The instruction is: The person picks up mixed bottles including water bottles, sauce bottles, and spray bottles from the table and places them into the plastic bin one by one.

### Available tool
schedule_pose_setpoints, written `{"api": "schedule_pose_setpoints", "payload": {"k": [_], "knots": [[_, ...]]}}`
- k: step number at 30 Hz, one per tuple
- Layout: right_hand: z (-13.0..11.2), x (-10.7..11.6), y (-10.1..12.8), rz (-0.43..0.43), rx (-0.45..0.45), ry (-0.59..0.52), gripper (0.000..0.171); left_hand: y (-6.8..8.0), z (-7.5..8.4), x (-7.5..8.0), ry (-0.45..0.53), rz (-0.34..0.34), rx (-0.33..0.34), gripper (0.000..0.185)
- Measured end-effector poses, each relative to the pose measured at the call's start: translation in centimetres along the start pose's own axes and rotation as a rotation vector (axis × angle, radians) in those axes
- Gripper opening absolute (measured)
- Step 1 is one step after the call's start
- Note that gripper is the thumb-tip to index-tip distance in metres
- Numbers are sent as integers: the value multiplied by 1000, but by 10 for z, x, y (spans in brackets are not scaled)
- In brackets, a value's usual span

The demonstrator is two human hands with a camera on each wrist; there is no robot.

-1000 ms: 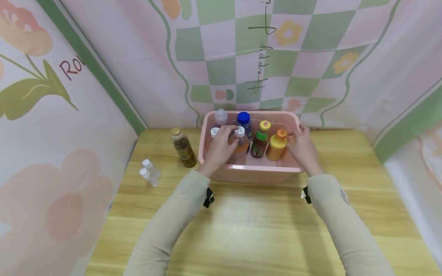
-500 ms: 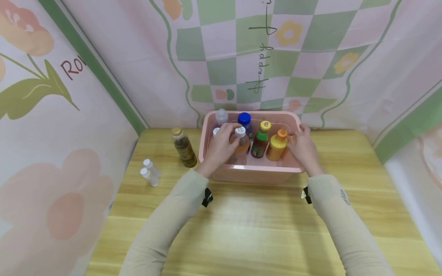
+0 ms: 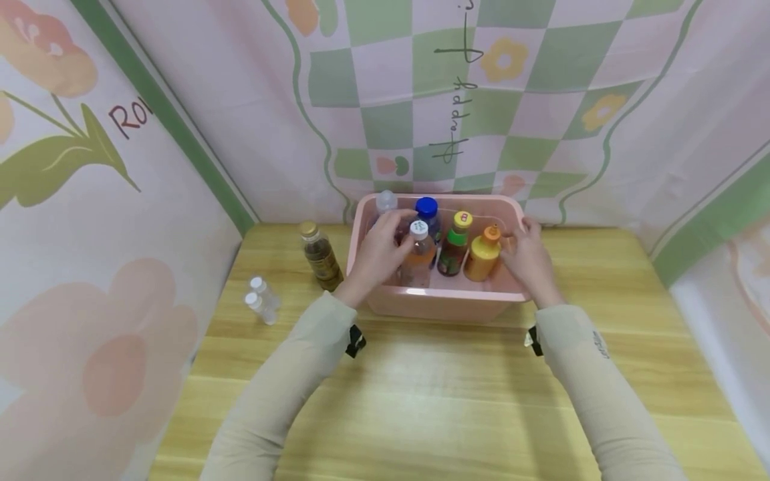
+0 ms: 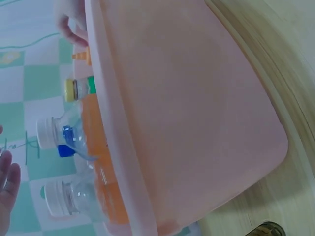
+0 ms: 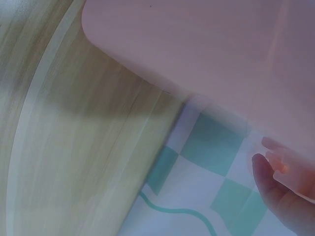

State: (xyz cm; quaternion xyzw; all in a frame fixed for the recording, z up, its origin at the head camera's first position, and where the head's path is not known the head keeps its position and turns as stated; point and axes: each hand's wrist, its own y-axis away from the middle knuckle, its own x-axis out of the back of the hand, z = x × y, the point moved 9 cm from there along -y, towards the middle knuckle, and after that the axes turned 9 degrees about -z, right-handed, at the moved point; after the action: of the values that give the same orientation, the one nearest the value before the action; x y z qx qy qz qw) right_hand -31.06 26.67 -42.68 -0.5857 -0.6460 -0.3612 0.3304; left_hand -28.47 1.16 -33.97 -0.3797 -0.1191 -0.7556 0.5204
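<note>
A pink plastic bin [image 3: 439,304] stands on the wooden table, with several bottles upright in it. My left hand [image 3: 381,250] hovers over its left part, fingers loosely bent and apart from the clear bottle [image 3: 419,267] with a white cap and orange label. In the left wrist view a second white-capped bottle [image 4: 86,199] stands beside it; the head view hides that one behind the hand. My right hand [image 3: 529,260] grips the bin's right rim, the fingers curled over it. Closest to it inside is a yellow squeeze bottle [image 3: 483,257] with an orange nozzle.
The bin also holds a yellow-capped bottle [image 3: 455,247], a blue-capped bottle [image 3: 427,210] and a pale clear bottle [image 3: 386,202]. Left of it stand a dark oil bottle [image 3: 321,257] and two small white-capped bottles [image 3: 263,300]. A patterned curtain [image 3: 385,127] hangs behind.
My left hand has come off the white-capped bottle, shifting slightly left and up, and now covers the second white cap. The right hand keeps its grip on the rim.
</note>
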Motion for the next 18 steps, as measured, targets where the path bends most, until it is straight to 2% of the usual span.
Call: {"api": "schedule_pose_setpoints", "payload": {"k": [5, 10, 12, 14, 18], "knots": [[0, 0, -1, 0, -1, 1, 44, 2, 0, 11, -23, 47, -20, 35], [2, 0, -1, 5, -2, -11, 44, 3, 2, 25, -60, 148, -91, 33], [2, 1, -1, 7, -2, -11, 43, 3, 2, 29, -36, 175, -110, 33], [2, 0, -1, 8, -3, -11, 43, 4, 0, 33, -12, 183, -106, 33], [1, 0, -1, 7, -2, -10, 44, 3, -7, 36, 39, 163, -51, 35]]}}
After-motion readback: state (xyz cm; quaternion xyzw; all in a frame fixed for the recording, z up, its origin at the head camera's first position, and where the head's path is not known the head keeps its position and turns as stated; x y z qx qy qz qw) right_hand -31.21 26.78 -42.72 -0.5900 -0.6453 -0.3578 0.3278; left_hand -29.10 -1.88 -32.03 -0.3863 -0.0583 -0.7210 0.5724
